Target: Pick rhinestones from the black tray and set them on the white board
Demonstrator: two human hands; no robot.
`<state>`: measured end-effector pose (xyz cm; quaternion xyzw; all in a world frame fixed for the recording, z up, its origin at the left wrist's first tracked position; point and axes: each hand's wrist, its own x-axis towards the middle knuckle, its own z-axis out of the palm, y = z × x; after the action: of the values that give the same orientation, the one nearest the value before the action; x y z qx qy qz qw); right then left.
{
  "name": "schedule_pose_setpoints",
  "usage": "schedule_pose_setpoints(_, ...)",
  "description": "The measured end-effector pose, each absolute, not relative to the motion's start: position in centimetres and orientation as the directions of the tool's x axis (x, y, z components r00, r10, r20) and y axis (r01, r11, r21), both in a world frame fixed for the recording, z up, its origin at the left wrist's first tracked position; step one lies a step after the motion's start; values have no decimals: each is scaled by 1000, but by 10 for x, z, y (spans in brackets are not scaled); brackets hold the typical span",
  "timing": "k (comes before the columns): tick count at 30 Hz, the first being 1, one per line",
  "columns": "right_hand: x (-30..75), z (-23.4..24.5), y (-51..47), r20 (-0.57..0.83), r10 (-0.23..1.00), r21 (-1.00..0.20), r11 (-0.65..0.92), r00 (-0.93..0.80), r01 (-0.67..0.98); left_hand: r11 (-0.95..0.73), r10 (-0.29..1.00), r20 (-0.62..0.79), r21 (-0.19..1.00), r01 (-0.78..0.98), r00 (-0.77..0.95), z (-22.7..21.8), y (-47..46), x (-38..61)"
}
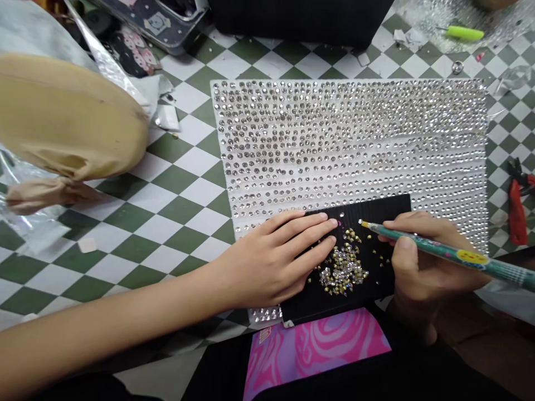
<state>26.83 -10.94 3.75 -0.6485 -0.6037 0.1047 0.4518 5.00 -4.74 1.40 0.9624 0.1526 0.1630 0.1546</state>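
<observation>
A white sheet (351, 139) covered with rows of small clear rhinestones lies on the checkered surface. On its near edge rests a black card (376, 278) with a loose pile of rhinestones (343, 270). My left hand (276, 256) lies flat on the card's left part, fingers stretched out towards the pile. My right hand (422, 267) grips a green picker pen (443, 253) whose tip carries a single stone just above the card's upper edge.
A green-and-white checkered cloth (167, 223) covers the table. A tan rounded object (62, 117) sits at the left, red pliers (518, 206) at the right edge, a green tool (463, 32) at the back right, a pink patterned item (317, 345) in front.
</observation>
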Motion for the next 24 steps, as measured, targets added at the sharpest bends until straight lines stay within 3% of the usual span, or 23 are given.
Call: schedule_pose_setpoints(24,261,39,-107,424,857,-688,93,294,720,-904,348,253,346,252,903,14,-47,50)
